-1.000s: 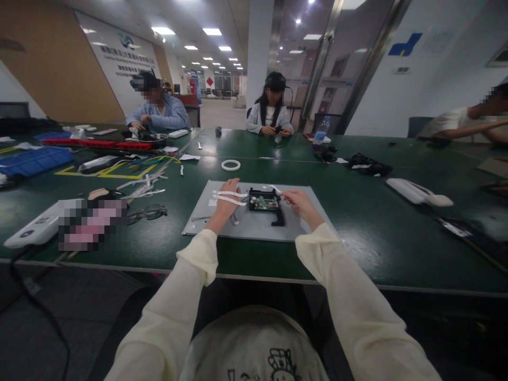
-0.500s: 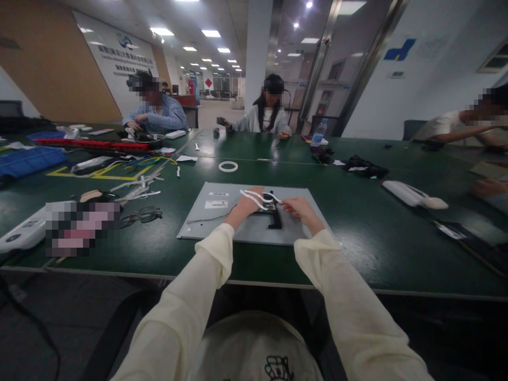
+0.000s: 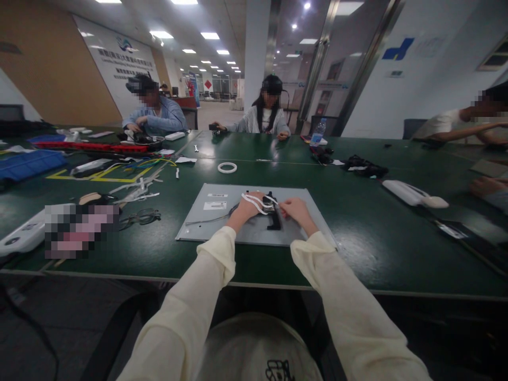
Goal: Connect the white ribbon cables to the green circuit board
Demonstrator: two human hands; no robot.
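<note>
Having shifted rightward, the left hand (image 3: 250, 208) is partly covering the black, angular device (image 3: 272, 211) on the grey panel (image 3: 210, 218) — its grip hidden — while the right hand (image 3: 297, 210) is pinching a thin white strip (image 3: 272, 198).

We see a smooth, glossy green tabletop (image 3: 357, 227) that throws back the ceiling light in pale smears. On it, the gray panel (image 3: 210, 222) looks like sheet metal with a satin, nearly matt face, and its white labels (image 3: 215, 205) look like paper. We take the black bracket (image 3: 273, 222) for dull plastic; the white strips (image 3: 251, 200) are thin and smooth, paper or plastic, we cannot tell which. Our cream sleeves (image 3: 186, 307) are soft, creased, matt cloth. The blue bin (image 3: 32, 165) looks like molded plastic, the water bottle (image 3: 318, 132) clear, shiny plastic, and the glass door (image 3: 304, 53) has a bright metal frame.
</note>
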